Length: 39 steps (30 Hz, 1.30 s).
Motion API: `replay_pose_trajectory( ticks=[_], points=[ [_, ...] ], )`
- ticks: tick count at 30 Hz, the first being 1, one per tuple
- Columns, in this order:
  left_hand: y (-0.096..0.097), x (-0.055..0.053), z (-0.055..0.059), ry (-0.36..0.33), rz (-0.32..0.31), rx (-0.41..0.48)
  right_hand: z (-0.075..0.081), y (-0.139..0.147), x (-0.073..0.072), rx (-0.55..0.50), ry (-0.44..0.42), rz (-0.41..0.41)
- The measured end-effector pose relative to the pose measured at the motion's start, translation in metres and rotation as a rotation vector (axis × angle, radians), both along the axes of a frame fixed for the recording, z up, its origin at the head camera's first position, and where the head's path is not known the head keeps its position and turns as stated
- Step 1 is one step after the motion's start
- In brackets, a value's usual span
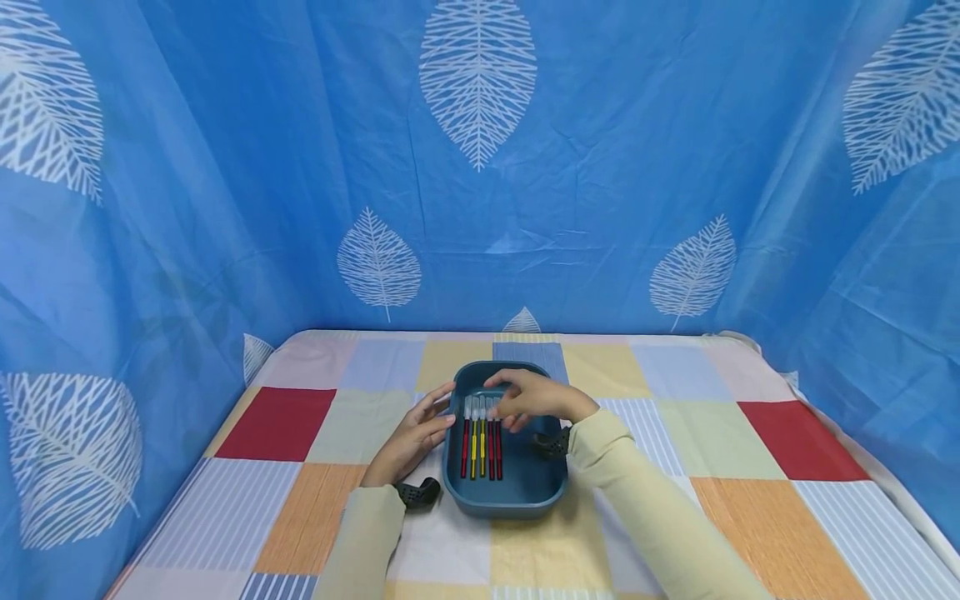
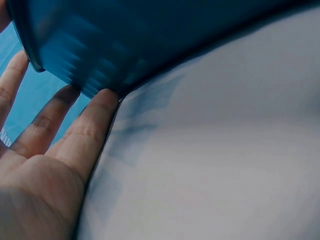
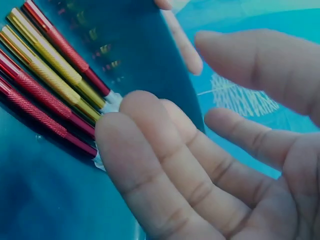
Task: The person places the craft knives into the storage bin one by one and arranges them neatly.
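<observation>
A blue rounded rectangular tray (image 1: 528, 487) stands on the tabletop. Along its left half lies a row of slim craft knives (image 3: 52, 82) with knurled metal handles, three red and two gold, side by side. Their clear caps point to the far end. My left hand (image 1: 412, 432) rests its extended fingers against the tray's left outer wall, as the left wrist view shows too. Over the capped ends hovers my right hand (image 1: 536, 396), its fingers loosely extended and its thumb apart. In the right wrist view its fingertips (image 3: 122, 137) partly cover the caps.
A patchwork cloth (image 1: 360, 425) covers the table under the tray. Blue curtains (image 1: 525, 208) with white leaf prints hang behind and at both sides. A dark wrist mount (image 1: 553, 442) on the right arm overlaps the tray's right side in the head view.
</observation>
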<state>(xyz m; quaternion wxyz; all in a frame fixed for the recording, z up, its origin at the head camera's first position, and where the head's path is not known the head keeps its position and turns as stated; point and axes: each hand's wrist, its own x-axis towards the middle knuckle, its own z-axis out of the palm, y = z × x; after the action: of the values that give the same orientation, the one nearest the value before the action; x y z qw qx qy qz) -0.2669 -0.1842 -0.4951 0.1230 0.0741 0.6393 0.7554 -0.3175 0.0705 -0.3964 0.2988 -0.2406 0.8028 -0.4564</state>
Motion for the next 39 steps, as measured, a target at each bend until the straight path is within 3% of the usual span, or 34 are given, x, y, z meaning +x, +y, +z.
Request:
replay_pose_trajectory(
  ticks=[4, 10, 22, 39],
  points=[
    [0.0, 0.0, -0.001, 0.006, -0.004, -0.003, -0.001, 0.013, 0.0, -0.043, -0.006, 0.02],
    [0.0, 0.001, -0.001, 0.009, -0.01, -0.008, -0.005, 0.033, -0.001, -0.129, -0.043, -0.02],
    [0.0, 0.0, -0.001, 0.016, -0.015, -0.003, -0.022, 0.065, -0.005, -0.345, -0.183, -0.203],
    [0.003, 0.001, -0.001, 0.015, 0.01, -0.008, -0.054, 0.086, 0.005, -0.531, -0.171, -0.427]
  ],
)
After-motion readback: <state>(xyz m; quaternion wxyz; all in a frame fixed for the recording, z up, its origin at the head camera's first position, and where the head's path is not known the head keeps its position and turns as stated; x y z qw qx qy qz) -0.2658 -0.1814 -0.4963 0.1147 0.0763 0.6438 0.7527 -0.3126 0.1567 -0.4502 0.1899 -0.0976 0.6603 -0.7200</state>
